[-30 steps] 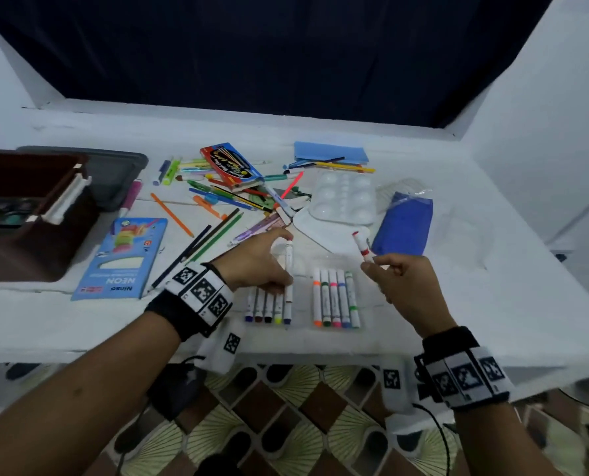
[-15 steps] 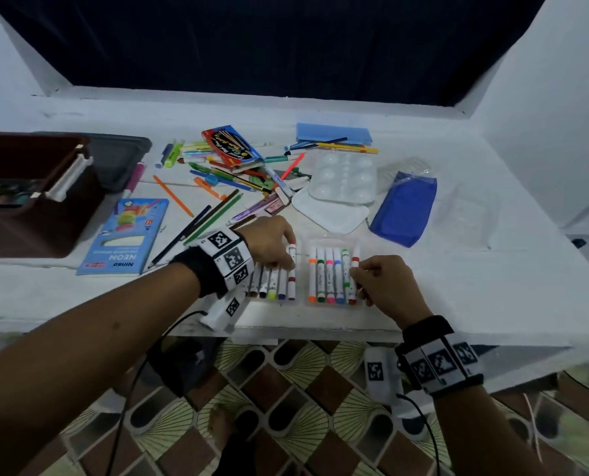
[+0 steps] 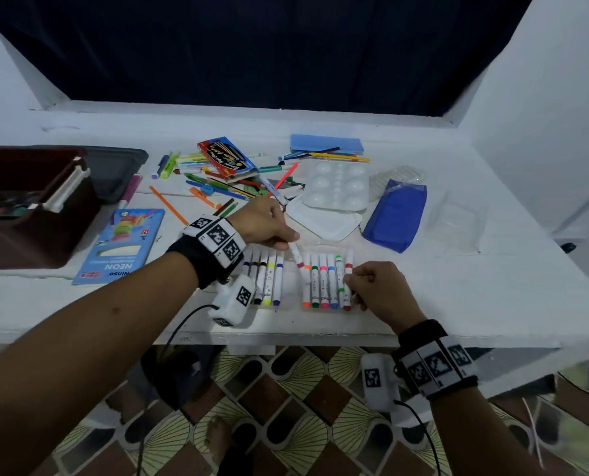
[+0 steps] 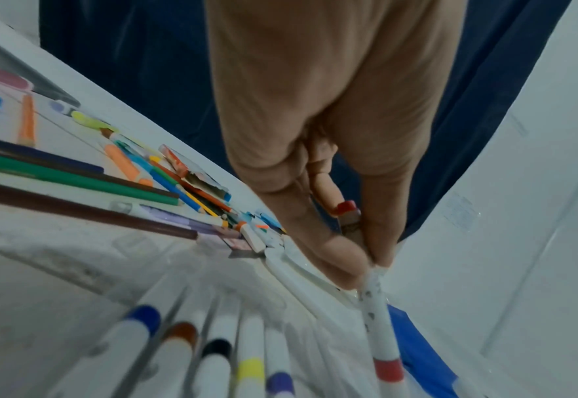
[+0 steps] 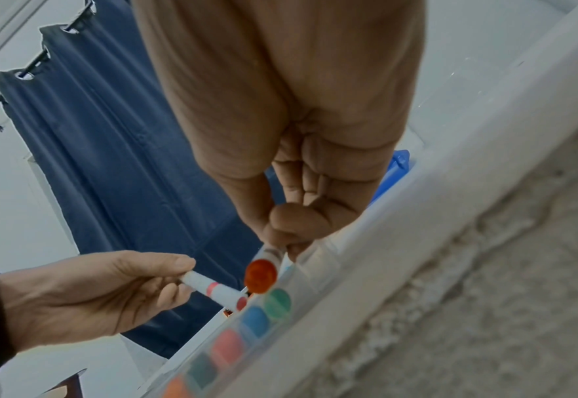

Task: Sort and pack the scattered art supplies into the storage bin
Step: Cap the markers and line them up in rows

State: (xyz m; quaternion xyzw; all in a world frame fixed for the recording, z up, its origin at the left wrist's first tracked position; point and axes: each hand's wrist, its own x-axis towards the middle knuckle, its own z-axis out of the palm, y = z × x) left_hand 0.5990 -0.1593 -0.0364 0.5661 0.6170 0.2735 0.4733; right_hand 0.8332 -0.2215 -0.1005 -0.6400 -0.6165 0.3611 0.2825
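Since a moment ago the left hand (image 3: pixel 269 225) has lifted its pink-banded marker (image 3: pixel 297 257) off the left row and now tilts it toward the gap between the two rows, while the right hand (image 3: pixel 377 290) stays low at the right row.

Largest first: the white surface (image 3: pixel 423 297) carries everything. At its far left sits the dark storage bin (image 3: pixel 28 235), with coloured items inside that are too blurred to name. Beside it lies a blue NEON paper pack (image 3: pixel 121 245). Farther back are a blue pencil pouch (image 3: pixel 397 214), a white paint palette (image 3: pixel 337 185) and a loose heap of coloured pencils (image 3: pixel 217 180). Near the front edge, a clear marker tray (image 3: pixel 327 309) holds six markers side by side; five more lie in the left row (image 3: pixel 269 280).

Left fingers pinch the pink-banded marker at its upper end, its tip pointing down at the tray. Right fingers are curled round the red marker (image 3: pixel 348 280), the outermost one in the tray.

From the right wrist, the markers' round end caps show through the tray's wall, the red cap (image 5: pixel 260 274) raised above its neighbours. From the left wrist, the pinch on the speckled white barrel (image 4: pixel 377 317) is plain.
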